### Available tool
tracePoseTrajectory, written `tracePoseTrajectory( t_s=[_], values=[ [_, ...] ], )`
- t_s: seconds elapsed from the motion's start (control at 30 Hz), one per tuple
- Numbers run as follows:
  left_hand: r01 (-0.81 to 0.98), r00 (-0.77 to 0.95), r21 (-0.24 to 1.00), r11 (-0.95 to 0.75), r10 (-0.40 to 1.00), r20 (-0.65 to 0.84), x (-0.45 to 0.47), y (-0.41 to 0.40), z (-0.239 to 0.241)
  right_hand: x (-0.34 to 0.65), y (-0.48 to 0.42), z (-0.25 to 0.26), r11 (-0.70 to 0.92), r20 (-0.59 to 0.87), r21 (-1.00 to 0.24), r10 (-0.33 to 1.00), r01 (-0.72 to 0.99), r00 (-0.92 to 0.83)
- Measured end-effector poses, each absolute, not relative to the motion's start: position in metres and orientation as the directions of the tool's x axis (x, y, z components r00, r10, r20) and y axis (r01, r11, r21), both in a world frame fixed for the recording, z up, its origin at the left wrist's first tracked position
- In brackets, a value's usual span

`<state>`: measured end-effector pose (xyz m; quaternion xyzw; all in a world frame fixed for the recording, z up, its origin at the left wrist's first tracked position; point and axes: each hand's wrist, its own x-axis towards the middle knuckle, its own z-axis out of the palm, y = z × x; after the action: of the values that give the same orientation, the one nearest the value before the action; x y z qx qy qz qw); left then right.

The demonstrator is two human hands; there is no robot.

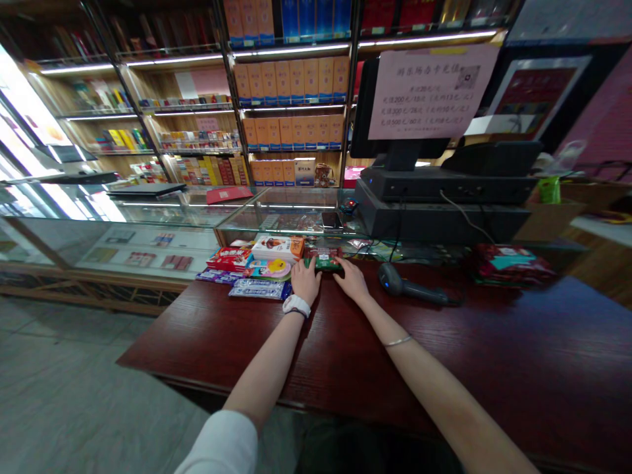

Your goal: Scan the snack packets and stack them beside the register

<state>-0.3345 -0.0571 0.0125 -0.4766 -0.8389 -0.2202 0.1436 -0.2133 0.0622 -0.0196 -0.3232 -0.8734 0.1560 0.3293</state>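
- Green packet (328,263) on tabletop (345,359), left of scanner (415,289).
- Left hand (305,282), right hand (352,283) at packet's opposite ends, fingers loosely curved; can't tell if gripping.
- Red packs (508,270) right of scanner.

Background items, seen from my station.
I log lit shelving (296,108) with rows of orange boxes (289,80); a printed notice (419,95) covering most of the monitor (364,108), above a black base unit (439,220); a red sheet (228,195) on the glass display case (133,243).
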Motion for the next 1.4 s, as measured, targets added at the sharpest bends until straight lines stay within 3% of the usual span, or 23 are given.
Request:
tracePoseTrajectory(
  t_s=[0.13, 0.5, 0.9, 1.2, 1.4],
  values=[
    [0.841, -0.541, 0.288, 0.458, 0.725, 0.427, -0.333, -0.054, 0.013, -0.216, 0.072, -0.028, 0.768, 0.487, -0.537, 0.62, 0.35, -0.615],
    [0.787, -0.587, 0.467, 0.402, 0.721, 0.368, -0.344, -0.054, 0.013, -0.215, 0.078, -0.033, 0.775, 0.513, -0.57, 0.594, 0.271, -0.619],
    [0.849, -0.514, 0.386, 0.36, 0.734, 0.444, -0.349, -0.053, 0.007, -0.211, 0.063, -0.018, 0.752, 0.502, -0.517, 0.653, 0.408, -0.567],
    [0.87, -0.456, 0.432, 0.236, 0.719, 0.525, -0.344, -0.052, 0.012, -0.209, 0.06, -0.015, 0.76, 0.538, -0.529, 0.645, 0.378, -0.543],
    [0.901, -0.399, 0.409, 0.144, 0.645, 0.652, -0.335, -0.056, 0.021, -0.197, 0.056, -0.002, 0.804, 0.644, -0.476, 0.594, 0.356, -0.481]
  ],
)
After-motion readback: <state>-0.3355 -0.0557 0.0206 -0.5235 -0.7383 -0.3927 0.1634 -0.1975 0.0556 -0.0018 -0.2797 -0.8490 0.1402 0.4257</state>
